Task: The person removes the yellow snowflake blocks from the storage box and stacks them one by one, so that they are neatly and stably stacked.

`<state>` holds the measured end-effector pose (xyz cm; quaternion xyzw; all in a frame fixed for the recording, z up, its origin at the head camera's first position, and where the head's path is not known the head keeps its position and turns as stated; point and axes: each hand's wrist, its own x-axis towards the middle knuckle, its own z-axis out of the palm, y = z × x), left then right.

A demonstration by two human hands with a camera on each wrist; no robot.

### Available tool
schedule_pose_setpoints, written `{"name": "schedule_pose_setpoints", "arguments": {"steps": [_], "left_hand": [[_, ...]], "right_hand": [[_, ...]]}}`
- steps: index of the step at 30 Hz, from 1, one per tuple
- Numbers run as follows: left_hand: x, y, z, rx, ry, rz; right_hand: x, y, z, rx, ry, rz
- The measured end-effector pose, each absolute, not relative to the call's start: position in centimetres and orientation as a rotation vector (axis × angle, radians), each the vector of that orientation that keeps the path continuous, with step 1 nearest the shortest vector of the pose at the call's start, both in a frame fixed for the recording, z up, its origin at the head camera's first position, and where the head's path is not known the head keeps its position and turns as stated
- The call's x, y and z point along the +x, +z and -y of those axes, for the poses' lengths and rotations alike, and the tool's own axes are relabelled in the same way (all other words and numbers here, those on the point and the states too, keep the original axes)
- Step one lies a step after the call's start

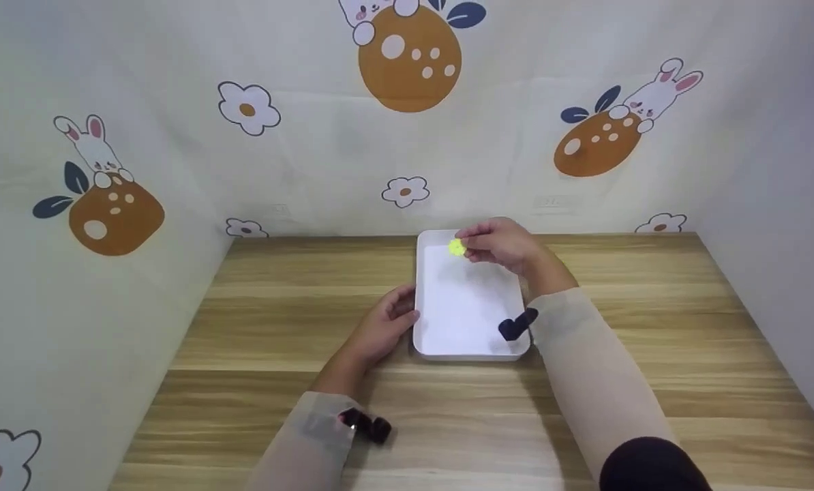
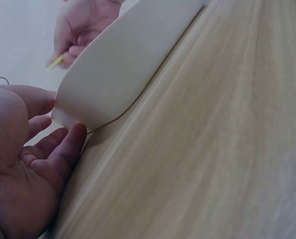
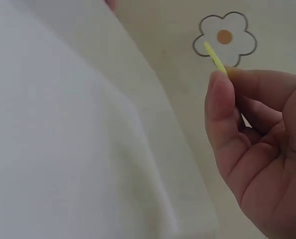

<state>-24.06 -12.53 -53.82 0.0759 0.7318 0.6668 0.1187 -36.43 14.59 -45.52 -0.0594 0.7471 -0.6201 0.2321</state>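
A white rectangular tray lies on the wooden table, its floor bare. Thumb and forefinger of my right hand pinch a small flat yellow piece with a scalloped edge over the tray's far end. Seen edge-on in the right wrist view, the yellow piece is a thin strip standing out past the fingertips. My left hand holds the tray at its left side. In the left wrist view its thumb is at the rim and its curled fingers touch the outer wall low down, close to the tabletop.
Wood-grain table surrounds the tray. Behind it hangs a pale curtain printed with rabbits, oranges and flowers, and similar cloth covers both sides. A small black device is strapped to the right sleeve, another to the left.
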Motion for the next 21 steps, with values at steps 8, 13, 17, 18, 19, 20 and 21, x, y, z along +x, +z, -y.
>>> {"name": "schedule_pose_setpoints", "arguments": {"steps": [8, 13, 17, 18, 19, 20, 21], "left_hand": [[-24.1, -53.8, 12.7, 0.234, 1.938, -2.166], [-24.1, -53.9, 12.7, 0.213, 1.93, -2.168], [-24.2, -54.0, 12.7, 0.2, 1.926, -2.18], [-24.1, -54.0, 12.7, 0.199, 1.925, -2.182], [-24.1, -53.9, 12.6, 0.199, 1.924, -2.182], [-24.1, -53.9, 12.6, 0.2, 1.924, -2.183], [-24.1, -53.9, 12.6, 0.198, 1.925, -2.181]], "right_hand": [[-34.1, -45.0, -19.4, -0.016, -1.979, -2.036], [-33.2, -46.0, -21.5, 0.056, -2.003, -2.086], [-33.0, -46.7, -22.8, 0.111, -2.054, -2.098], [-33.0, -46.8, -23.1, 0.125, -2.067, -2.099], [-33.0, -47.0, -23.4, 0.141, -2.08, -2.097], [-33.0, -47.1, -23.7, 0.158, -2.095, -2.088], [-33.1, -47.2, -24.0, 0.171, -2.11, -2.077]]}}
